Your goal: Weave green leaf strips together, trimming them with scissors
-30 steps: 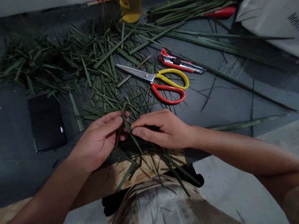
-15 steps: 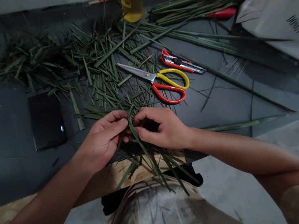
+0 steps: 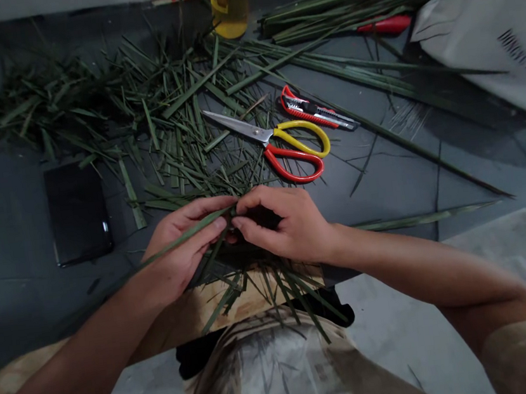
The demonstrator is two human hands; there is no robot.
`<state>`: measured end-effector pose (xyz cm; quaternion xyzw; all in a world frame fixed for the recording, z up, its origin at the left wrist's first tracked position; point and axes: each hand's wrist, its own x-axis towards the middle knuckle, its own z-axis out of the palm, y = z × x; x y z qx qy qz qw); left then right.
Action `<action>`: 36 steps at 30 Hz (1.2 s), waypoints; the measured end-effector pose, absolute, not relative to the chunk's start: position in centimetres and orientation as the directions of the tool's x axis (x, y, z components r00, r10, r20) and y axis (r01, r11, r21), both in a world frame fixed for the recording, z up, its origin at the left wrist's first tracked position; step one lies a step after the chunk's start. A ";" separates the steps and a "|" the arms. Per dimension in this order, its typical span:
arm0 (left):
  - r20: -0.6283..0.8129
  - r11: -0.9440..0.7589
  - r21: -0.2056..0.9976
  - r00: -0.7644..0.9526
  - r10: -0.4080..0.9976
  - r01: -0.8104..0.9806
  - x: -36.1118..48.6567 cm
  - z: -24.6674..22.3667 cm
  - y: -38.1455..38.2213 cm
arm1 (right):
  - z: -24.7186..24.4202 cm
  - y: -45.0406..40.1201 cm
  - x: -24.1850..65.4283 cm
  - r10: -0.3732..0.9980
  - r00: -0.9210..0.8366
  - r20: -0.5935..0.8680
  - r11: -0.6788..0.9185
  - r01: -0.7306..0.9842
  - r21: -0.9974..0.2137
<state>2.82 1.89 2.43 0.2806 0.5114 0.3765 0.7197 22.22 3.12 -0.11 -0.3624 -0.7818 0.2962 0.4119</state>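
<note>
Apparently mid-weave: the left hand [image 3: 176, 252] and right hand [image 3: 286, 226] pinch a long green leaf strip [image 3: 185, 233] at the crossing, and the next move seems to call for pulling it snug.

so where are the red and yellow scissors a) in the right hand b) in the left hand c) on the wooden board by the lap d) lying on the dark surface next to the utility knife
d, the scissors lie on the dark surface beyond the hands, next to the red utility knife, while the left hand and right hand pinch green leaf strips.
</note>
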 end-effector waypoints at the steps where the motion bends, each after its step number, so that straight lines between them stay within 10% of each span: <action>1: -0.526 0.559 0.795 0.191 0.829 -0.237 2.8 2.5 1.9 | -0.1 3.1 22.3 0.810 -0.398 0.430 0.563 0.322 -0.762; 27: -0.589 0.589 0.725 0.123 0.799 -0.358 3.3 1.8 2.3 | 1.1 3.7 22.4 0.897 -0.435 0.082 0.176 0.179 -0.968; 36: -0.570 0.569 0.764 0.093 0.816 -0.304 3.3 2.6 2.4 | 0.2 3.9 22.8 0.772 -0.474 0.423 0.528 0.107 -0.843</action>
